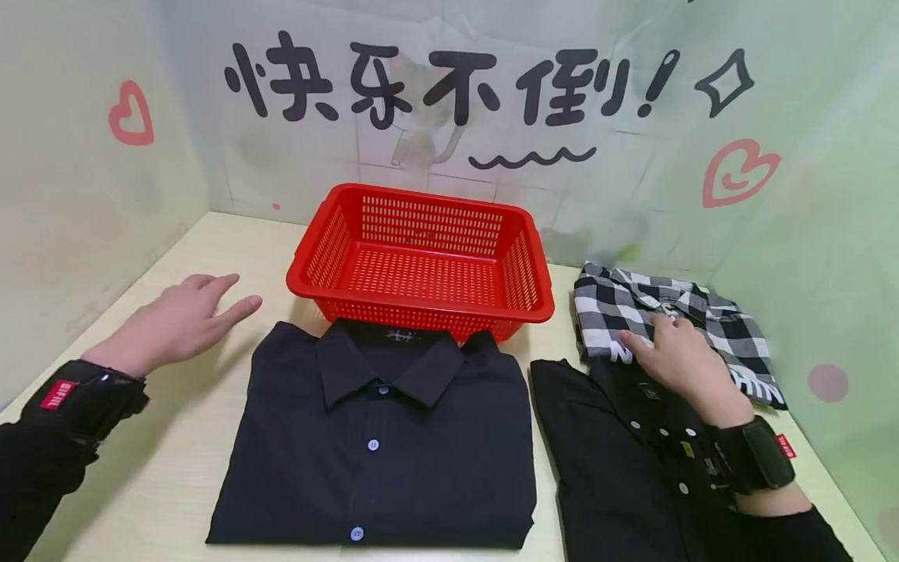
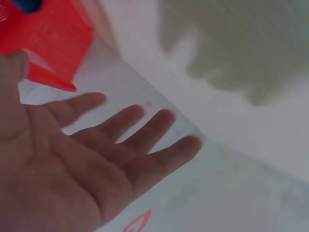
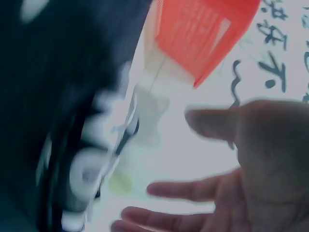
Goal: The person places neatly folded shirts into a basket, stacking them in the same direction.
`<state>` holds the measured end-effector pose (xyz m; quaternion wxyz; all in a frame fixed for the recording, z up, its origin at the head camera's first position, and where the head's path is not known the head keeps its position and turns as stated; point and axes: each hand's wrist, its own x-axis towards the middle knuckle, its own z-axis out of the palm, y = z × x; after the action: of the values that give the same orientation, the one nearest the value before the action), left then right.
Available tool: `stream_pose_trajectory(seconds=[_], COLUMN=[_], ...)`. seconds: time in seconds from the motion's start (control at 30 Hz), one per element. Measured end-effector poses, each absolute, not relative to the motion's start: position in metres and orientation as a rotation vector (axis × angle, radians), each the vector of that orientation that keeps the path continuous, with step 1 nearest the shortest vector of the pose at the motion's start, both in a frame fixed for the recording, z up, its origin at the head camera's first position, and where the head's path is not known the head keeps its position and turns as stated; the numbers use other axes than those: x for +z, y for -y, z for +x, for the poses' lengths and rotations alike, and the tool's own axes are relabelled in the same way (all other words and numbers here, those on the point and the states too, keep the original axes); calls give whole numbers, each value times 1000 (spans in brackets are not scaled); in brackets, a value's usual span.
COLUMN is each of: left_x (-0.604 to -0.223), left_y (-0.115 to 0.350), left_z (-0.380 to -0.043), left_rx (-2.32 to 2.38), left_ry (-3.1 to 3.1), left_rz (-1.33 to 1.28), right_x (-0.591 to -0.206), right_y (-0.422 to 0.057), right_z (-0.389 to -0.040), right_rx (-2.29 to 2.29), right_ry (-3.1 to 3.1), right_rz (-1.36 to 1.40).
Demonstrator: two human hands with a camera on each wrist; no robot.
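A dark navy folded shirt (image 1: 449, 460) lies flat in front of a red plastic basket (image 1: 421, 312), its collar toward the basket. My left hand (image 1: 175, 316) hovers left of both, holding nothing; the left wrist view shows its fingers (image 2: 159, 164) spread. Over on the right, my right hand (image 1: 677, 355) is above a black shirt (image 1: 597, 453) and a black-and-white checked shirt (image 1: 604, 308) behind it. In the right wrist view the thumb (image 3: 212, 123) and fingers are extended with nothing between them. Whether this hand touches cloth cannot be told.
The basket stands at the back of the pale wooden table (image 1: 175, 437), near a printed cloth backdrop (image 1: 435, 23). Walls rise along the left and right sides. The black shirt partly covers the front of the checked one.
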<state>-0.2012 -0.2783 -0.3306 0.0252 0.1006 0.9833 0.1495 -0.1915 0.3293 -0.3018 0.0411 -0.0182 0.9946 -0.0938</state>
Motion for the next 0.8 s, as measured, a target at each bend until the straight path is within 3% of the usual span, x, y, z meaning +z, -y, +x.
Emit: stream_pose_trajectory(seconds=[0.4,0.8], left_x=[-332,-345], left_y=[236,229], left_z=[-167,-152], left_rx=[1283,1387], left_ry=[-2431,-2347], left_rz=[60,-50], right_x=[-321,-338], right_y=[-276,-263], right_z=[-163,-134], right_rx=[-1463,-2131], right_ry=[-2458,-1524], right_rz=[101,191])
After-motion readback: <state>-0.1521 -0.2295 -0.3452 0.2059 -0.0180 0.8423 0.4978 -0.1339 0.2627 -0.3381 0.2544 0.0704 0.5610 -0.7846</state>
